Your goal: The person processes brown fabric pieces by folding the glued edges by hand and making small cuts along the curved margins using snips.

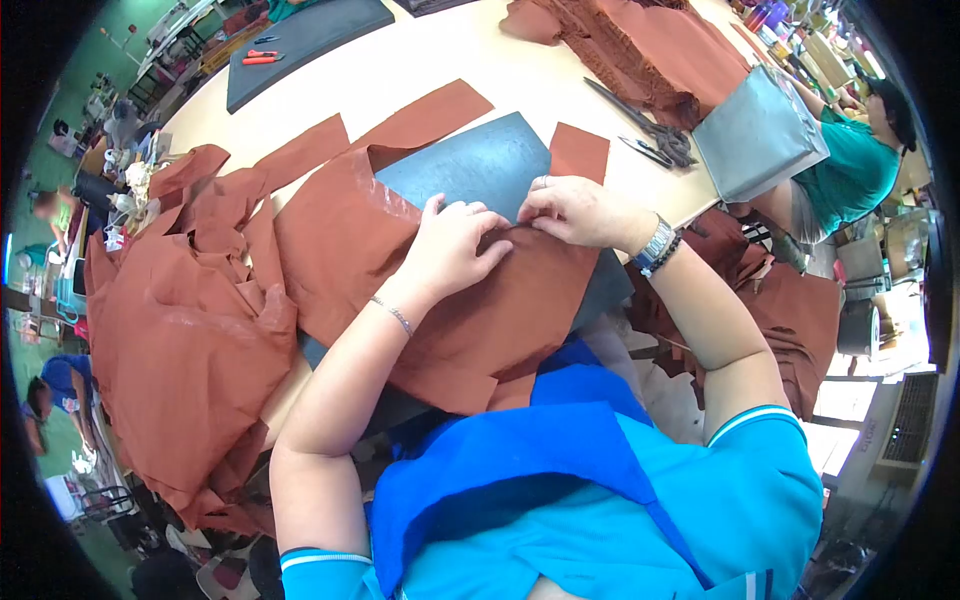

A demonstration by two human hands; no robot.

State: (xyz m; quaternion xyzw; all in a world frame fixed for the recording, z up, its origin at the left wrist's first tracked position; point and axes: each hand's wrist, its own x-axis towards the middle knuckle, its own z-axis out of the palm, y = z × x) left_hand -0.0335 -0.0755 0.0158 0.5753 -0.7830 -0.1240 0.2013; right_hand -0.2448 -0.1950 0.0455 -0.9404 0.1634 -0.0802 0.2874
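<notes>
Rust-brown fabric (500, 310) lies across a dark blue-grey board (465, 160) in front of me. My right hand (580, 210), with a ring, a watch and a dark bead bracelet, pinches the upper edge of this fabric. Close beside it, my left hand (455, 245) has its fingers curled at the same edge, thumb and fingertips on the cloth. The exact hold of the fingertips is partly hidden. Above the board lie flat brown strips (425, 115), and a small brown piece (580, 152) sits by its right corner.
A large crumpled heap of brown fabric (200, 370) hangs over the table's left side. Scissors (630, 112) and small tools (648, 152) lie at right, near a grey folder-like sheet (760, 135). Red-handled cutters (262, 58) rest on a dark board. A person in green (860, 160) sits at right.
</notes>
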